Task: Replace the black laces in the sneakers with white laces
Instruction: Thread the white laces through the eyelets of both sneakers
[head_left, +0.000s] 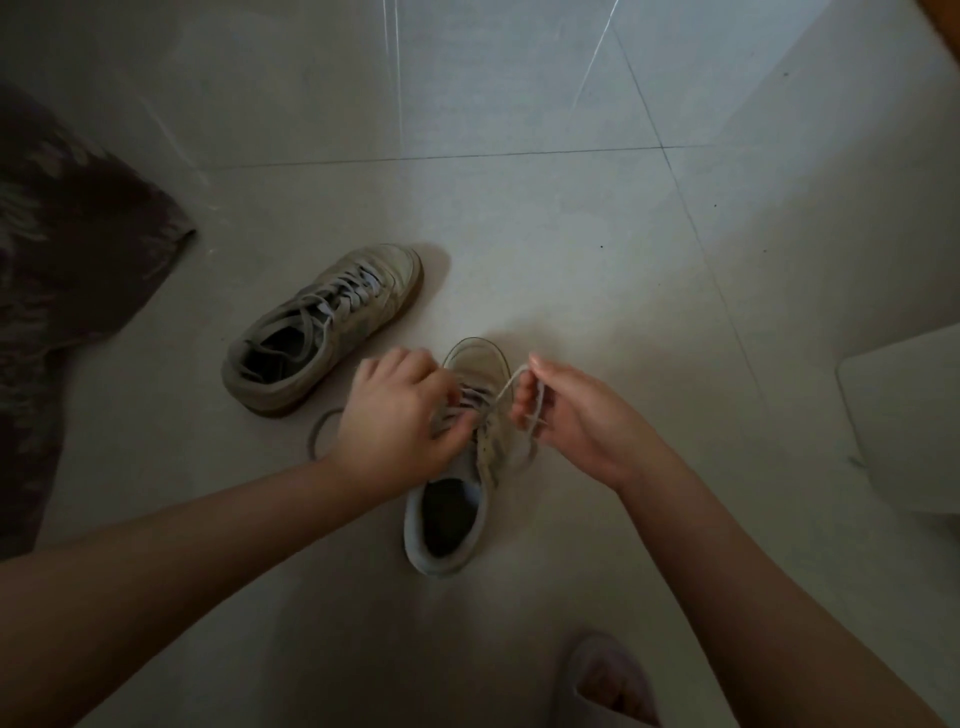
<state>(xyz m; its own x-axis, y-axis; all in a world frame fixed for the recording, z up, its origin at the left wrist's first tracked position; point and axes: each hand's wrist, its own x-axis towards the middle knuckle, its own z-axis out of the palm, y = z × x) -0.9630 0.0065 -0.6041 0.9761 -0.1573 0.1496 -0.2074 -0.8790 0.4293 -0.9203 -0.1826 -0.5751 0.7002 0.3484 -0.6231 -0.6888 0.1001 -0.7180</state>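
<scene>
Two pale sneakers stand on the tiled floor. The near sneaker (457, 499) points away from me, its opening toward me. My left hand (395, 421) covers its lace area and its fingers pinch a white lace there. My right hand (576, 415) is just right of the toe and pinches the other end of the white lace (506, 387), pulled taut up from the eyelets. The far sneaker (322, 327) lies to the upper left with pale laces threaded and loose. A dark lace (322, 426) curls on the floor beside my left wrist.
A dark patterned cloth (67, 291) covers the floor at the left edge. A white boxy object (904, 415) sits at the right edge. My foot in a slipper (608, 680) shows at the bottom. Light floor tiles (519, 208) stretch ahead.
</scene>
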